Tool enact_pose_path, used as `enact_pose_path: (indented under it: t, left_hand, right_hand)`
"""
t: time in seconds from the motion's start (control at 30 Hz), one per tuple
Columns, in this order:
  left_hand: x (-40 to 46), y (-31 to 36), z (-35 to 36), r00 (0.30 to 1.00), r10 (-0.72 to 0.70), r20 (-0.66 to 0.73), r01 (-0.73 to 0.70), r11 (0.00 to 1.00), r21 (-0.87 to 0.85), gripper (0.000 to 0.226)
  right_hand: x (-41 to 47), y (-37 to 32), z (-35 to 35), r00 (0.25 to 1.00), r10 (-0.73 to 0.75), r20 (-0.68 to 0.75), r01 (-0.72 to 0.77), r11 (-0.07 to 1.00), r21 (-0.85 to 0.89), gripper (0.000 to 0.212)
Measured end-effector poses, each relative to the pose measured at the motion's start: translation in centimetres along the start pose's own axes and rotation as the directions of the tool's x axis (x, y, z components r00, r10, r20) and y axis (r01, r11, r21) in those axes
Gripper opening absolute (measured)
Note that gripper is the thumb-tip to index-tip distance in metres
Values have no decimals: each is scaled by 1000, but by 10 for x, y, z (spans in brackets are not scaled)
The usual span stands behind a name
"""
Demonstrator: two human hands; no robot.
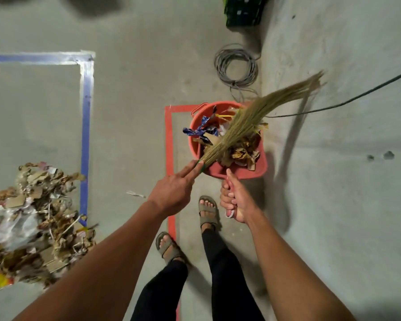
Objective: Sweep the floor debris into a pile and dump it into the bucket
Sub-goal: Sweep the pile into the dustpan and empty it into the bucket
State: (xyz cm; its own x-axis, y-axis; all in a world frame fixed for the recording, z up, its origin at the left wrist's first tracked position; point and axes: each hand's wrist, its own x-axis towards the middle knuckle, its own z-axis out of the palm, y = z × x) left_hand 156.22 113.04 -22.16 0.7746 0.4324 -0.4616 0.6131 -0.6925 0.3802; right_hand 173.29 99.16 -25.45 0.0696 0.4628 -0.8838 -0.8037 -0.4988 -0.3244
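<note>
Left hand gripping straw broom with green-bound handle, bristles laid across red plastic dustpan to scrape dry leaves and paper out; right hand wrapped round dustpan handle, tipping over round red bucket; large debris pile well left of bucket

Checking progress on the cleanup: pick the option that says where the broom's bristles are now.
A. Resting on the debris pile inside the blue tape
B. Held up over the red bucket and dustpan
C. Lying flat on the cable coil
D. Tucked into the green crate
B: the left hand holds the broom so its bristles slant across above the bucket and the loaded dustpan, well away from the pile.
</note>
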Motion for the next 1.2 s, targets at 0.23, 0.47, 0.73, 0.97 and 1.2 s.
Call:
enact_pose_path:
  t: [0.23,0.47,0.73,0.97,1.2]
  left_hand:
    - [100,-42,82,999,-24,21,25,999,-34,62]
    - [147,-58,128,997,-63,40,64,998,-26,65]
    - [134,-48,123,996,-72,45,73,996,-42,65]
    - [119,-39,123,996,-84,20,85,994,-61,66]
    - [94,-36,130,988,-140,-64,127,977,-171,64]
  right_hand:
    - [123,-15,-41,993,114,22,-115,993,41,47]
    - [200,-29,-63,971,238,-16,-233,960,152,47]
    - [206,-67,-58,916,354,-190,-350,935,56,44]
    - [187,-74,-53,890,243,-387,-377,868,-323,38]
    - [185,-61,-72,865,-136,-484,-334,564,-755,40]
